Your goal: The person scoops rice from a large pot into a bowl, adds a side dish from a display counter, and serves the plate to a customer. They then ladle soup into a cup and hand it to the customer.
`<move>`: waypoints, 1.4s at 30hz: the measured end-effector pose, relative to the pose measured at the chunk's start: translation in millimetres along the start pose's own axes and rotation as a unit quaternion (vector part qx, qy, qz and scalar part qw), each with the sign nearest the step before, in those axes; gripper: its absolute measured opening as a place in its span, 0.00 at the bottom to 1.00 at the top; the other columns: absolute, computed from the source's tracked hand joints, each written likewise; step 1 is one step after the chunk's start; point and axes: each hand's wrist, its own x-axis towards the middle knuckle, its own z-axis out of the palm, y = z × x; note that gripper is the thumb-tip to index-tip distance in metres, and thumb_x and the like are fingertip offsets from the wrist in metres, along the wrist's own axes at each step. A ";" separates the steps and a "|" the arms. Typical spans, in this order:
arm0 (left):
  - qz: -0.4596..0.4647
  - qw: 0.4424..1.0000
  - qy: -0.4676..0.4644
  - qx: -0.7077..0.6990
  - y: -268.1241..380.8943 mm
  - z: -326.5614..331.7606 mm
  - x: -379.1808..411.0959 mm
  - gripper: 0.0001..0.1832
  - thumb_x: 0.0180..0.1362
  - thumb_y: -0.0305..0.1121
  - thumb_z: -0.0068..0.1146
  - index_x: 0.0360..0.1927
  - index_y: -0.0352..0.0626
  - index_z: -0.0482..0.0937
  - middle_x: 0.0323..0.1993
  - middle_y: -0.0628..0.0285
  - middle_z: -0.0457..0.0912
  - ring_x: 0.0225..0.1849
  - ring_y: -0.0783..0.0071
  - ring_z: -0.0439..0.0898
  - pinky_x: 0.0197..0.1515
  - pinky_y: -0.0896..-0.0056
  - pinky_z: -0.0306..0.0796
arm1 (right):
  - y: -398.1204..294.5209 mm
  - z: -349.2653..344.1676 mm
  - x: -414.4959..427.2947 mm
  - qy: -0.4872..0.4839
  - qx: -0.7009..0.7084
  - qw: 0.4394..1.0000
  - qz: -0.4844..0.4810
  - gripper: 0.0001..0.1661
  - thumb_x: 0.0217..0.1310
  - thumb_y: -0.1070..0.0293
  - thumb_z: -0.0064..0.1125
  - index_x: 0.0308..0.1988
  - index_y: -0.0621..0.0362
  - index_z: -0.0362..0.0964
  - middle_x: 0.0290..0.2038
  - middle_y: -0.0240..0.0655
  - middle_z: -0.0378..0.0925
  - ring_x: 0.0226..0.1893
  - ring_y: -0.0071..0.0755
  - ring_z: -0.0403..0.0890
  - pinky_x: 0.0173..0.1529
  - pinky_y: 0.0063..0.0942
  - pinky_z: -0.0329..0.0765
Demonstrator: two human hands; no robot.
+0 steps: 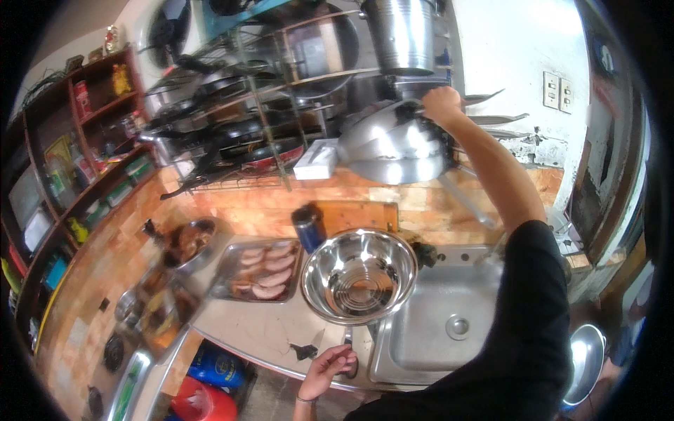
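My right hand (444, 107) is raised to the wall rack, its fingers closed at the black knob of a domed stainless-steel lid (382, 139). Low over the counter's front edge, my left hand (327, 370) has loosely bent fingers and nothing visible in it. Beside its fingertips lies a dark-handled knife (352, 367), its blade pointing toward a large steel mixing bowl (363, 284). The bowl looks empty and stands by the sink. Left of it, a metal tray (224, 273) holds several slices of meat (274, 276). Another knife with a black handle (304, 351) lies nearby.
The steel sink (458, 300) is at the right. A dark blue cup (309, 227) and a wooden board (363, 213) stand behind the bowl. Pans (237, 129) crowd the rack. A pan of meat (192, 239) sits at the left; a red bucket (205, 402) is below the counter.
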 end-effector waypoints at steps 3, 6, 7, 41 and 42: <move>0.006 1.000 0.003 -0.002 -0.9 7.5 4.5 0.20 0.68 0.29 0.47 0.62 0.35 0.67 0.52 0.55 0.78 0.54 0.68 0.77 0.53 0.69 0.73 | 10.0 -4.3 -6.8 0.004 -0.013 1.000 0.007 0.18 0.56 0.54 0.57 0.39 0.54 0.82 0.38 0.36 0.83 0.40 0.40 0.84 0.40 0.37 0.83; 0.011 1.000 -0.009 0.003 -1.9 14.0 10.9 0.20 0.68 0.29 0.47 0.62 0.35 0.67 0.52 0.56 0.78 0.54 0.69 0.77 0.53 0.70 0.73 | 18.8 -1.9 -6.3 0.009 0.004 1.000 0.011 0.21 0.58 0.50 0.58 0.40 0.55 0.81 0.38 0.37 0.83 0.40 0.41 0.84 0.40 0.38 0.83; 0.012 1.000 -0.014 0.008 -0.7 14.9 13.0 0.20 0.68 0.29 0.47 0.61 0.35 0.67 0.52 0.56 0.78 0.54 0.70 0.77 0.53 0.70 0.73 | 21.1 -5.1 -8.8 0.014 0.007 1.000 0.005 0.22 0.58 0.49 0.58 0.40 0.55 0.81 0.37 0.37 0.83 0.40 0.41 0.84 0.40 0.39 0.83; 0.103 0.971 -0.215 -0.018 9.4 81.2 60.7 0.28 0.66 0.29 0.50 0.68 0.41 0.57 0.57 0.57 0.72 0.55 0.71 0.75 0.54 0.71 0.72 | -60.4 -45.4 -341.6 -0.116 0.410 0.891 -0.157 0.29 0.58 0.41 0.58 0.29 0.60 0.73 0.21 0.46 0.76 0.22 0.52 0.76 0.29 0.40 0.73; 0.129 0.969 -0.212 -0.011 -7.5 70.2 54.5 0.32 0.64 0.29 0.53 0.69 0.43 0.53 0.59 0.57 0.69 0.56 0.71 0.74 0.53 0.70 0.72 | -82.6 -44.0 -350.6 -0.181 0.450 0.854 -0.187 0.29 0.59 0.41 0.57 0.28 0.60 0.73 0.21 0.46 0.76 0.21 0.53 0.75 0.28 0.40 0.72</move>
